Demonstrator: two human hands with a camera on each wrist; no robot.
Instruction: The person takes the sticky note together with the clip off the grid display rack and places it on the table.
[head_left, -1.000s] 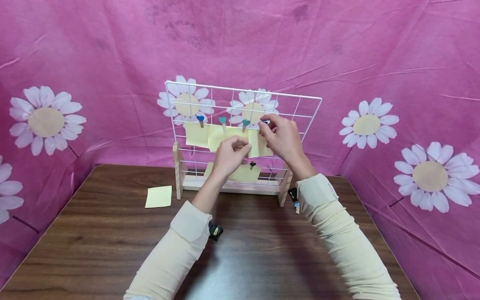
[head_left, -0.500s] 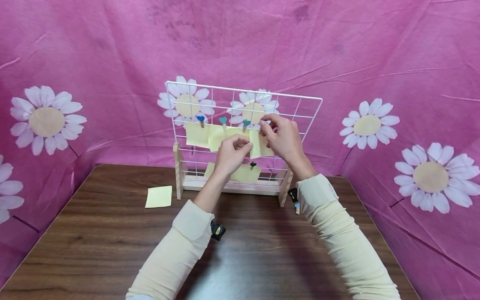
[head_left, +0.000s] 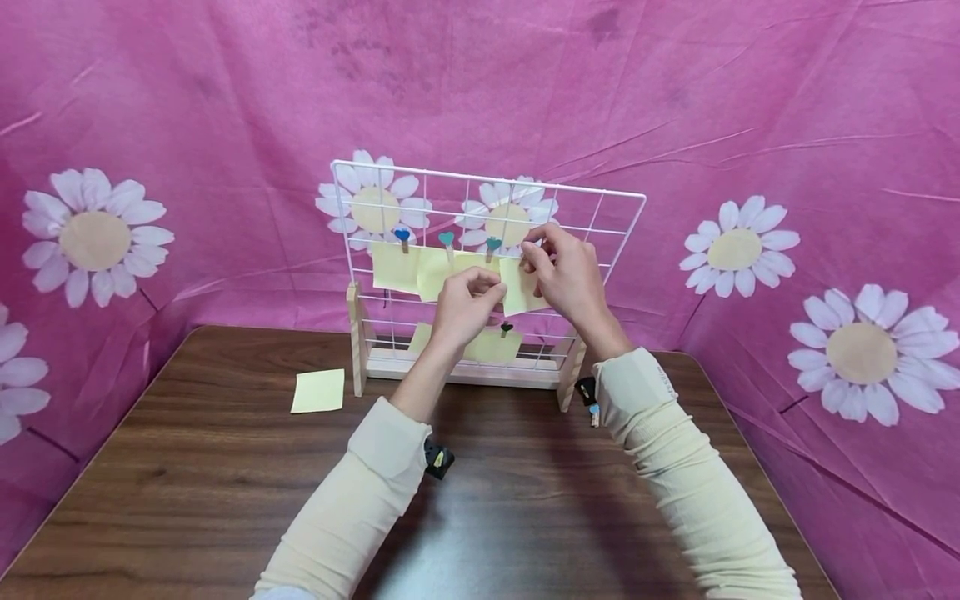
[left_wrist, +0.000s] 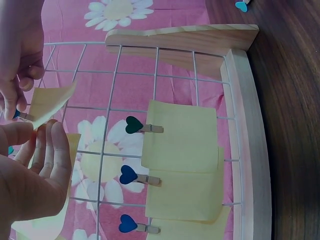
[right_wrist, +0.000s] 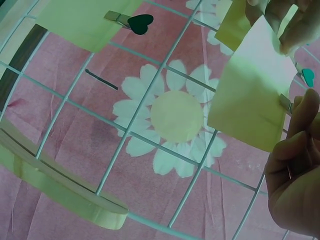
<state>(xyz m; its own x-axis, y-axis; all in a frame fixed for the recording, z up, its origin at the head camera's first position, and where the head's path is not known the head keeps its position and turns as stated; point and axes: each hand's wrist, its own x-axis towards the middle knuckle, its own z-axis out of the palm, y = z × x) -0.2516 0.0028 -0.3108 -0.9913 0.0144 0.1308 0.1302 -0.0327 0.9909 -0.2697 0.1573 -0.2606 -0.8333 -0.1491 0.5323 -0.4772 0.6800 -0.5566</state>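
Observation:
My right hand (head_left: 566,271) pinches a small wooden clothespin (right_wrist: 286,102) at the top of a yellow sticky note (head_left: 522,287); in the left wrist view a bit of its blue head shows between the fingers. The clothespin's tip lies over the note's edge. My left hand (head_left: 467,308) pinches the same note by its left edge with thumb and fingertips. The note hangs against a white wire grid (head_left: 555,185), slightly curled. To its left, more notes hang from heart clothespins: a blue one (head_left: 402,240), a light teal one (head_left: 447,240) and a darker teal one (head_left: 492,246).
Lower on the grid, several notes hang from heart clothespins, one dark green (left_wrist: 134,125). A wooden stand (head_left: 356,342) holds the grid upright. On the brown table (head_left: 187,483) lie a loose note (head_left: 318,391) at left and a light-blue heart clothespin (head_left: 595,414) at right.
Both hands stay nearly in place, shifting only slightly. The blue heart that showed between my right fingers is now hidden in the head view, and the held note has turned a little.

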